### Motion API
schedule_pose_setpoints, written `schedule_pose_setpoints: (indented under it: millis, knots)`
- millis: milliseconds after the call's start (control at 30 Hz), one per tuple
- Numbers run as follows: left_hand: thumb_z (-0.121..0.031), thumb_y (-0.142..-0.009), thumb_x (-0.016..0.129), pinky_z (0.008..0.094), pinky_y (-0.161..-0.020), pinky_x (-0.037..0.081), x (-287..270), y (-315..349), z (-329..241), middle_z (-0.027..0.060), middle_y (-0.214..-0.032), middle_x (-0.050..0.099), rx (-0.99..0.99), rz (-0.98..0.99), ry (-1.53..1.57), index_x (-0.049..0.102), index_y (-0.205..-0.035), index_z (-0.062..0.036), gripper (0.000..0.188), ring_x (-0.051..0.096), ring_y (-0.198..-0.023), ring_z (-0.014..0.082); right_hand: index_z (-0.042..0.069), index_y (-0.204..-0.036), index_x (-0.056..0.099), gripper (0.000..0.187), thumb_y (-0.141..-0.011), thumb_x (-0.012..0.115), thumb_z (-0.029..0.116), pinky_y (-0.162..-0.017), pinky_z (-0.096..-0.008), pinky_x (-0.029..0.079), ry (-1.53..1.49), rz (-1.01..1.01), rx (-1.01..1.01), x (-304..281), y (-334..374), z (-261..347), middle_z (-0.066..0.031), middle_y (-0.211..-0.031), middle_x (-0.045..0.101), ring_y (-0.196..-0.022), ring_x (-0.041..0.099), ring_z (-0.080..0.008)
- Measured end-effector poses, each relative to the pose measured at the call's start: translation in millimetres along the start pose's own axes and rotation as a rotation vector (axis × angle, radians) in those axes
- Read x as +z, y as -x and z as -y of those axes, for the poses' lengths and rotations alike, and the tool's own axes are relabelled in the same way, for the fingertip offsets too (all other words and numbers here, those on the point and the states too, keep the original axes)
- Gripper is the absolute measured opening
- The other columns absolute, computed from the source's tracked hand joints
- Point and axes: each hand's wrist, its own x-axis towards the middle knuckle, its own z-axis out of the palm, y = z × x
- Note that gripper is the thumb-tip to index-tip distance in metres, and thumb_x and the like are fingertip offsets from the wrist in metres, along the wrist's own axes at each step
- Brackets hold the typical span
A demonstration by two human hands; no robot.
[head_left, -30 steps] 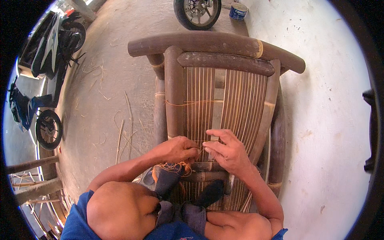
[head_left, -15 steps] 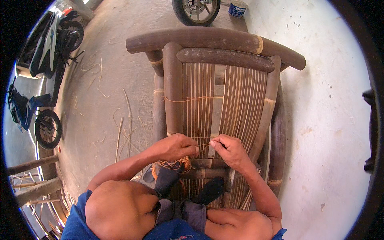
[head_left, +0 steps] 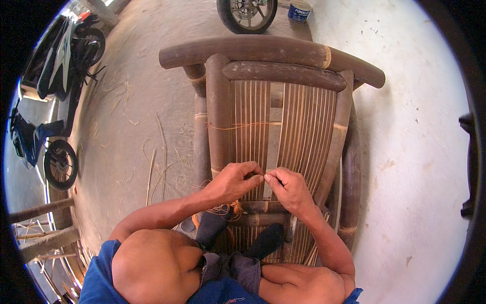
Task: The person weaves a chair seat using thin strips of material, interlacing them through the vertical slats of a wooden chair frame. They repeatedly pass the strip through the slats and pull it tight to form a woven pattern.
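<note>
My left hand (head_left: 237,181) and my right hand (head_left: 290,191) meet fingertip to fingertip over the slatted panel of a brown bamboo chair (head_left: 219,109). Both are closed in a pinch on thin orange cord, which is mostly hidden by the fingers. A loose tangle of the orange cord (head_left: 235,209) hangs below my left wrist, by my dark-socked foot. Higher up, a strand of cord (head_left: 243,125) crosses the left post and the narrow slats (head_left: 306,126). Between the two groups of slats runs a gap with a paler strip behind it.
A white wall (head_left: 410,142) stands close on the right. On the floor to the left lie thin sticks (head_left: 163,147) and scraps. Motorcycles (head_left: 61,162) are parked at far left; another wheel (head_left: 247,15) and a blue-and-white bucket (head_left: 299,11) are beyond the chair.
My left hand has moved right and slightly up, so its fingertips now meet those of my right hand. The strands stretched between them earlier are now covered. My right hand has barely shifted.
</note>
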Motion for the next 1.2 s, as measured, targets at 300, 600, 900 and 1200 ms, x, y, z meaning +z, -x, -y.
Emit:
schedule_pose_setpoints:
  millis: [300,600,900,1200]
  knots:
    - [-0.023,-0.099,0.065,0.029,-0.062,0.041,-8.0,3.1,5.5,-0.004,-0.074,0.054,-0.273,-0.016,0.283,0.067,-0.096,-0.0006,0.023,0.047,-0.072,0.0061,-0.001,-0.114,0.069,0.024,-0.101,0.065,0.02,-0.078,-0.0332,0.053,-0.163,-0.158,0.2,-18.4,5.2,-3.1,-0.0113,-0.092,0.07,-0.083,0.064,-0.0138]
    - [-0.025,-0.098,0.065,0.0315,-0.066,0.043,-4.1,4.4,3.3,-0.001,-0.076,0.053,-0.199,0.074,0.219,0.065,-0.094,0.0013,0.026,0.047,-0.074,0.0086,-0.003,-0.105,0.069,0.025,-0.1,0.067,0.021,-0.076,-0.0406,0.054,-0.088,0.025,0.081,-3.1,-4.1,2.9,-0.0185,-0.09,0.068,-0.082,0.069,-0.0309]
    - [-0.027,-0.097,0.065,0.0329,-0.069,0.045,-4.4,6.7,5.3,0.002,-0.077,0.055,-0.211,0.057,0.229,0.066,-0.095,0.0027,0.029,0.05,-0.077,0.0103,-0.003,-0.103,0.069,0.027,-0.1,0.066,0.023,-0.072,-0.0402,0.053,-0.101,-0.013,0.183,-0.7,0.7,3.2,-0.0193,-0.086,0.069,-0.077,0.069,-0.0278]
    - [-0.026,-0.098,0.066,0.0342,-0.072,0.046,-6.8,-3.8,4.3,0.0039,-0.08,0.058,-0.101,-0.013,0.12,0.067,-0.097,0.0029,0.029,0.052,-0.079,0.012,-0.002,-0.106,0.071,0.026,-0.1,0.067,0.023,-0.076,-0.0382,0.054,-0.137,0.022,0.12,-10.1,-1.9,-0.8,-0.0185,-0.086,0.071,-0.079,0.07,-0.0272]
